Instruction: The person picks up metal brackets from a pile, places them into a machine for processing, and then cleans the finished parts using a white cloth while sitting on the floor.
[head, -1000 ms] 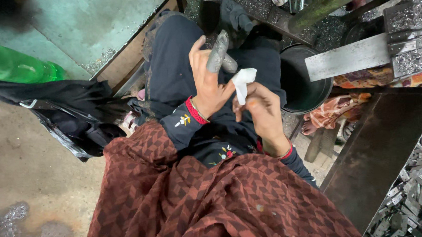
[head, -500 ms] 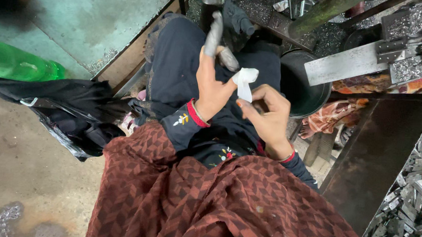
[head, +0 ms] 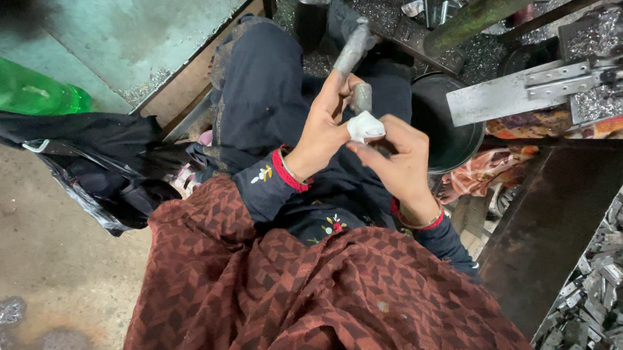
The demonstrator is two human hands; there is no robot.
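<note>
Metal piece [head: 351,53] gripped in left fingers [head: 331,93]; right fingers [head: 389,133] pinch white cloth [head: 363,126].

A green plastic bottle [head: 28,89] lies on its side at the far left, against the edge of the pale green sheet, translucent and without a label that can be made out; just below it a black plastic bag [head: 98,164] slumps crumpled on the floor; no labels, signs or screens show anywhere.
</note>
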